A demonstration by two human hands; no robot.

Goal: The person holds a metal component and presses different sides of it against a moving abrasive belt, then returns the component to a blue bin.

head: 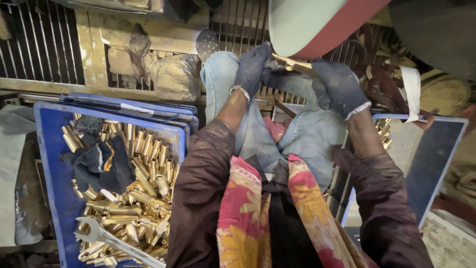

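I see my left hand (251,67) and right hand (338,87) both gripping one brass piece (293,64) under the belt (317,22). Left of it, one blue crate (49,164) holds countless brass pieces and one wrench (111,240).

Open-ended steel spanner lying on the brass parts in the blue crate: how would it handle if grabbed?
The steel spanner looks rigid and probably heavy for its size. It rests on loose brass tubes in the blue crate, so lifting it may shift them.

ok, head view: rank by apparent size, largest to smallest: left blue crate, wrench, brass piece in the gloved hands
1. Left blue crate, by far the largest.
2. Wrench lying on the brass parts in the crate.
3. Brass piece held between left hand and right hand; partly hidden by gloves and farther from the camera, so its rank against the wrench is unsure.
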